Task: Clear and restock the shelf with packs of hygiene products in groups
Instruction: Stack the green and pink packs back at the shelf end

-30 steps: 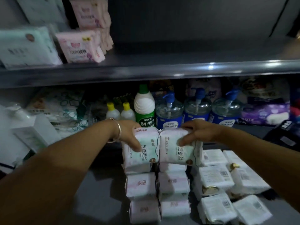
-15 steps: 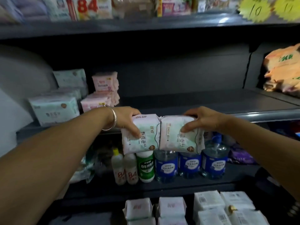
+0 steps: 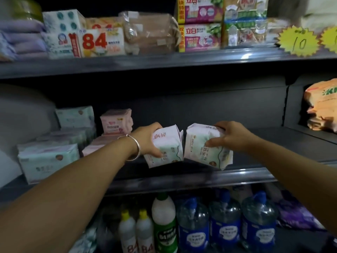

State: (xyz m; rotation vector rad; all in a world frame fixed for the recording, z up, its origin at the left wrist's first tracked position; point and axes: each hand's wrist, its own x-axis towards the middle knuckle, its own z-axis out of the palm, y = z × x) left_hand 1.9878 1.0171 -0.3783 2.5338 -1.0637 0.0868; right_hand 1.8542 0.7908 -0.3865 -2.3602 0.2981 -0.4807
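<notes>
Packs in both hands, one each, held side by side just above the middle shelf (image 3: 200, 172) front lip, probably so they land together as a pair in the bare stretch right of the pink packs (image 3: 116, 121). Left hand (image 3: 147, 141) grip closed on the left pack (image 3: 166, 147), thumb under, fingers over the top. Right hand (image 3: 231, 136) grip closed on the right pack (image 3: 206, 150), tilted down to the right. Wrappers soft, glossy plastic film, pillowy rectangular shape, crimped ends, white with mint and pink print. Shelf is dark, smooth metal. Mint packs (image 3: 47, 161) stacked at far left, so groups likely run by colour.
</notes>
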